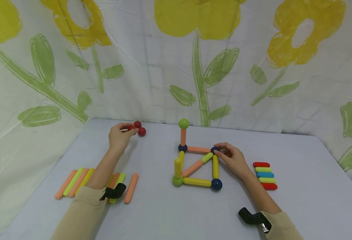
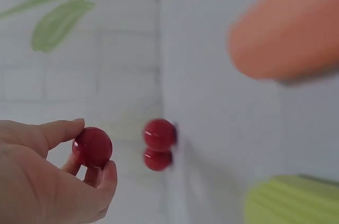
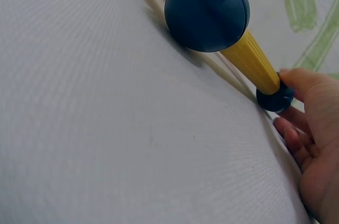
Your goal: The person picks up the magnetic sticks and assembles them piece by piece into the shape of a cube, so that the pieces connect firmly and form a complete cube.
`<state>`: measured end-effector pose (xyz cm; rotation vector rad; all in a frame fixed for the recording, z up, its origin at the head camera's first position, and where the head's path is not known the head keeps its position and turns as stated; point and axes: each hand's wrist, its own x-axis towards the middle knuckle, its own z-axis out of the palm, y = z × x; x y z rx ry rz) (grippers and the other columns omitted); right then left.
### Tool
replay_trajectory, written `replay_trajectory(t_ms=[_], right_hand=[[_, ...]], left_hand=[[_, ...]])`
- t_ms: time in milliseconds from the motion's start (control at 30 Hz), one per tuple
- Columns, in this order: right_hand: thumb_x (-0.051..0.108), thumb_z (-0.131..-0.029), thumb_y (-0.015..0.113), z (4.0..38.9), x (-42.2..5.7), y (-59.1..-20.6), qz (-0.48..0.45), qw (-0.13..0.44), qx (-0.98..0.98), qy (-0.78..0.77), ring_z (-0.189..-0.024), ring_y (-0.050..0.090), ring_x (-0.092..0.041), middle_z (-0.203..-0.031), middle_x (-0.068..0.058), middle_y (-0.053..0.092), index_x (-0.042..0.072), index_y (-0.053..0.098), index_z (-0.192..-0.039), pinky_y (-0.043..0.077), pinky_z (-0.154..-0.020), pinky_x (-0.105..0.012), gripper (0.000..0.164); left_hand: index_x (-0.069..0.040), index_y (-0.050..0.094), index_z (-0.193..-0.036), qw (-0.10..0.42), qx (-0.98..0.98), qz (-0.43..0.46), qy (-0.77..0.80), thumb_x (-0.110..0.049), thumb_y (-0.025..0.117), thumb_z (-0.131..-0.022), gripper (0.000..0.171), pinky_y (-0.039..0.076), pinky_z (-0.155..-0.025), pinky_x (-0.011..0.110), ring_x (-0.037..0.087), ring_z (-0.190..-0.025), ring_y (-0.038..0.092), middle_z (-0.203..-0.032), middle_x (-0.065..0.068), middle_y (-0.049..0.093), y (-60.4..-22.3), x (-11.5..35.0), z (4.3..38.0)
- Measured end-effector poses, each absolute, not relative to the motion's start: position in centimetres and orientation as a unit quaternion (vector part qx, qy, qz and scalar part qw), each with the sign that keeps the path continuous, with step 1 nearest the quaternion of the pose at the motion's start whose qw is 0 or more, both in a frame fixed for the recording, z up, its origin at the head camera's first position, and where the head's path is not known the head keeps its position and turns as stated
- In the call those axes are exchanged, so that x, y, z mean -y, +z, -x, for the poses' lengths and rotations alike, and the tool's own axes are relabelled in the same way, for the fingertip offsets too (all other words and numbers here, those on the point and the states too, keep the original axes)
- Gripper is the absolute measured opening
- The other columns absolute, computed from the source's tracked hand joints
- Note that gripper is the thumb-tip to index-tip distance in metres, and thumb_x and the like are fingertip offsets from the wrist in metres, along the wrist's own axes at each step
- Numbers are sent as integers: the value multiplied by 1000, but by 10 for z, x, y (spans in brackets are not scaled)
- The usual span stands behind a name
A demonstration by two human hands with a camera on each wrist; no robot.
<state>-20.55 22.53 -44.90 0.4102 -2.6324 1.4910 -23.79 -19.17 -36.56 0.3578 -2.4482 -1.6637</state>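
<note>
My left hand (image 1: pixel 120 137) pinches a red ball (image 2: pixel 92 147) between thumb and fingers at the back left of the table. Beside it two more red balls (image 1: pixel 142 131) lie on the tabletop. My right hand (image 1: pixel 232 159) grips a dark blue ball (image 3: pixel 274 97) at the back right corner of a stick-and-ball frame. That frame is a square of yellow sticks (image 1: pixel 197 182) and an orange stick (image 1: pixel 198 149), crossed by a diagonal. A green ball (image 1: pixel 183 123) tops an upright orange stick at its back left corner; a short yellow stick (image 1: pixel 177 167) stands on the front left green ball.
Orange, green and yellow sticks (image 1: pixel 73 180) lie in a row at the left, partly hidden under my left forearm. A short column of red, green and blue sticks (image 1: pixel 265 175) lies right of my right forearm. A flower-printed cloth (image 1: pixel 152 73) hangs behind the table.
</note>
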Motion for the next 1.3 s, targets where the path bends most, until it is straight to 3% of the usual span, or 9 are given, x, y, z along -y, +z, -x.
replay_trajectory(t_ms=[167,400,800,1300], right_hand=[[18,-106,67,206,-225,-449,-132,43,863,486,-91,61,-12,-129,-19,71,4,69,-132,52,-80,-18,31],[18,-105,67,205,-225,-449,-128,42,864,486,-89,60,-14,-128,-19,71,4,69,-132,52,-77,-18,31],[17,-105,68,206,-225,-450,-132,48,862,488,-89,61,-13,-127,-19,71,4,69,-132,52,-78,-18,30],[17,-105,68,206,-225,-449,-129,47,862,489,-89,61,-12,-128,-19,71,4,70,-132,52,-78,-18,30]], left_hand=[[0,66,-136,71,797,-84,-594,-17,73,-100,40,51,-84,16,16,-110,58,-131,10,62,-340,177,220],[5,66,-132,76,755,-10,-651,-15,73,-101,38,56,-90,18,5,-95,68,-112,1,72,-319,153,195],[3,68,-130,42,737,134,-661,-4,72,-99,32,58,-97,23,24,-114,66,-128,14,66,-311,118,156],[4,69,-126,-49,717,210,-663,4,76,-94,33,60,-95,29,28,-108,71,-122,19,69,-334,104,146]])
